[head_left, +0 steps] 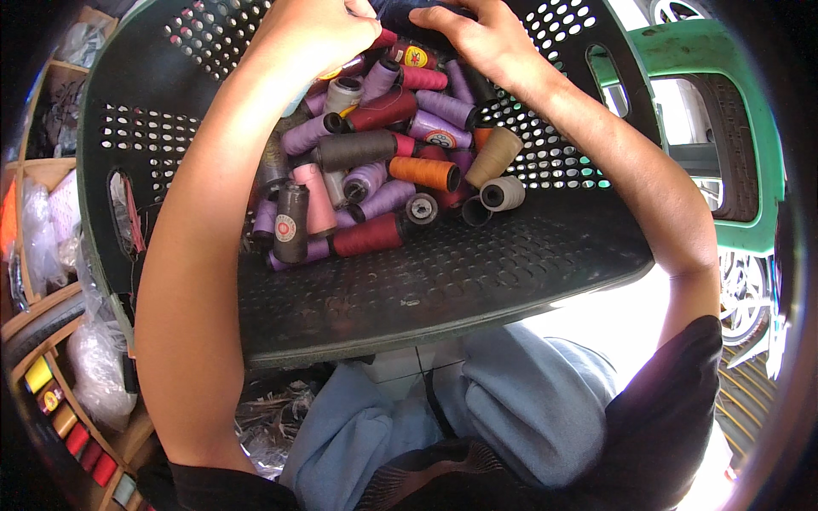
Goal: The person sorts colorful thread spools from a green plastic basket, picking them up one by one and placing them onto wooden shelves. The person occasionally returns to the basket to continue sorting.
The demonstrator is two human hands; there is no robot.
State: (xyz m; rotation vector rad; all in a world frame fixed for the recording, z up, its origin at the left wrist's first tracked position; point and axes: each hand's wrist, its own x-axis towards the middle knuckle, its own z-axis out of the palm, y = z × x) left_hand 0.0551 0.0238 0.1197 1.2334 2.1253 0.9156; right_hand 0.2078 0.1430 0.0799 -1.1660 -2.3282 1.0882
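Observation:
At the top edge, both hands reach over the far part of a black perforated plastic basket point(409, 308) full of cone-shaped thread spools. My left hand point(328, 34) has curled fingers, partly cut off by the picture's edge. With its thumb pointing left, my right hand point(477, 30) lies against a dark blue thing point(396, 15) between the hands; its kind cannot be made out. Just below them lie a dark red spool point(413, 56) with a yellow label and a pink-red spool point(423, 78). What the fingers hold is mostly hidden.
Purple spools point(447, 109), an orange spool point(423, 174), grey spools point(356, 151) and a beige spool point(494, 157) lie jumbled in the basket. A green plastic stool point(758, 102) stands at right. Wooden shelves point(51, 298) with bags and more spools run along the left.

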